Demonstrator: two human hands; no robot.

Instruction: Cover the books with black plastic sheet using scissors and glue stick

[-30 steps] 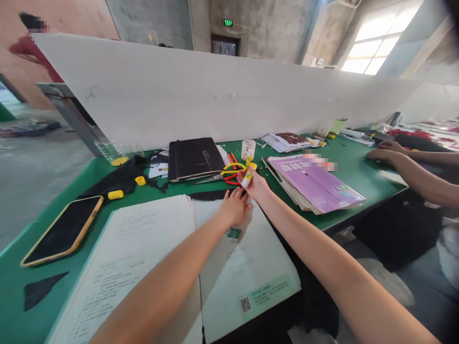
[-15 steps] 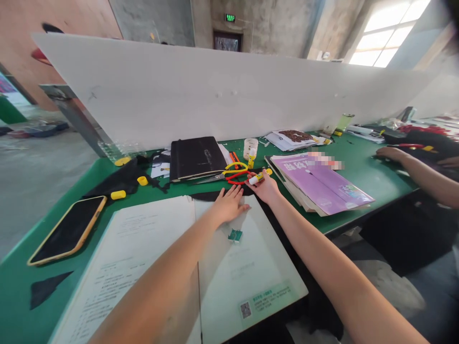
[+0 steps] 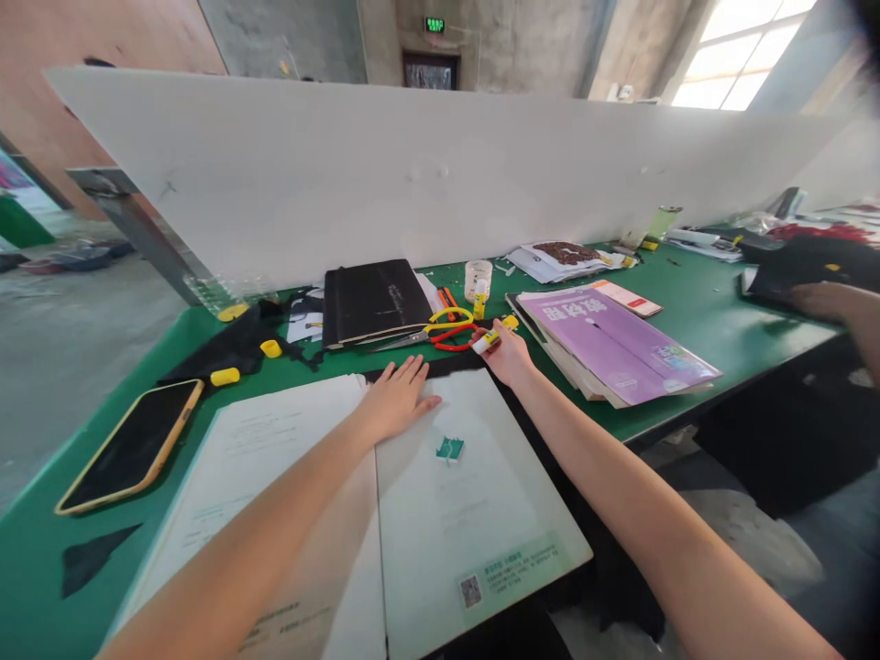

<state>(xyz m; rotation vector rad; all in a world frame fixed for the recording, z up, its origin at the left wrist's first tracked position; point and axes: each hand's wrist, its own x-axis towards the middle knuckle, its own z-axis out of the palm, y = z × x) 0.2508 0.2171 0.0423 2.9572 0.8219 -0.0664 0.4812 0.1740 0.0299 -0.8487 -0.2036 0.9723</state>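
An open book (image 3: 474,513) lies in front of me, with a small green printed mark on its right page. My left hand (image 3: 393,401) rests flat near the top of the book by the fold, fingers stretched out. Just beyond the book's upper right corner, my right hand (image 3: 509,356) is closed around a white and yellow glue stick (image 3: 489,339). Scissors (image 3: 440,332) with yellow and red handles lie beside that hand. Black fabric (image 3: 450,365) shows along the book's top edge. Behind the scissors another glue stick (image 3: 479,298) stands upright near a clear cup (image 3: 477,273).
A phone (image 3: 130,445), yellow caps (image 3: 225,377) and black scraps (image 3: 96,555) lie at left. A black notebook (image 3: 375,302) sits behind, before a white partition (image 3: 344,174). Purple-covered books (image 3: 611,344) are at right, past which a co-worker's hand (image 3: 818,301) touches dark material.
My left hand has slid left across the page toward the fold. My right hand keeps the glue stick in about the same place. The co-worker's hand has moved.
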